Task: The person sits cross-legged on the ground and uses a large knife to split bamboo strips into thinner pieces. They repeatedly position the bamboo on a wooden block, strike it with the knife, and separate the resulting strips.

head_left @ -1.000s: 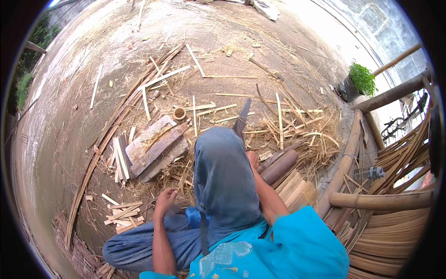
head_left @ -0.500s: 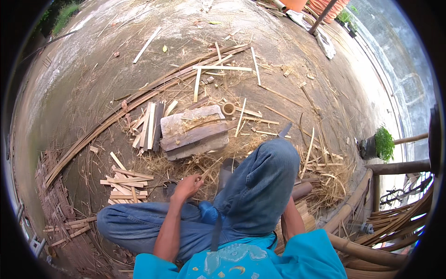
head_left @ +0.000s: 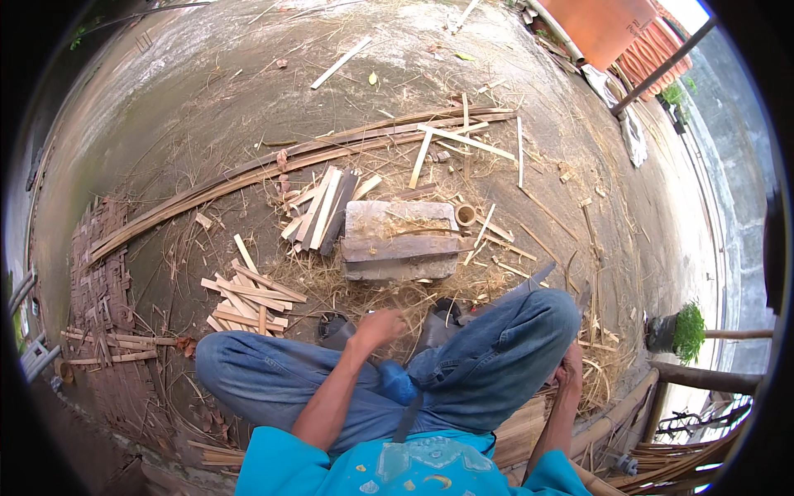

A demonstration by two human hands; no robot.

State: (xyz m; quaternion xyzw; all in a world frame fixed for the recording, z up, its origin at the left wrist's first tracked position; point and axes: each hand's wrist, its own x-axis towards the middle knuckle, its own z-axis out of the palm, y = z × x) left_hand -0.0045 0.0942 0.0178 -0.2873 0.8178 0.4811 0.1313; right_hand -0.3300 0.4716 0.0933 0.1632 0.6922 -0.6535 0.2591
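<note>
My left hand [head_left: 383, 328] hangs over the ground between my bent legs, its fingers smeared by motion. In front of it sits a pale block [head_left: 368, 217] with a dark plank [head_left: 376, 250] along its near side. My right hand [head_left: 571, 364] is at the outer side of my right knee, fingers curled, partly hidden by the leg; what it holds, if anything, does not show. A grey blade-like piece [head_left: 533, 281] sticks out beyond that knee. Cut bamboo slats [head_left: 252, 298] lie in a loose pile to my left.
More slats [head_left: 322, 211] lean left of the block, and a short bamboo tube [head_left: 466, 215] stands at its right. Long bamboo strips [head_left: 248, 178] stretch across the ground beyond. Shavings surround the block. A potted plant [head_left: 686, 332] and bamboo rail [head_left: 703, 379] are at right.
The view has turned, so the scene sits differently in the picture. My right hand, hidden before behind the leg, now shows beside the right knee. My left hand remains between the legs.
</note>
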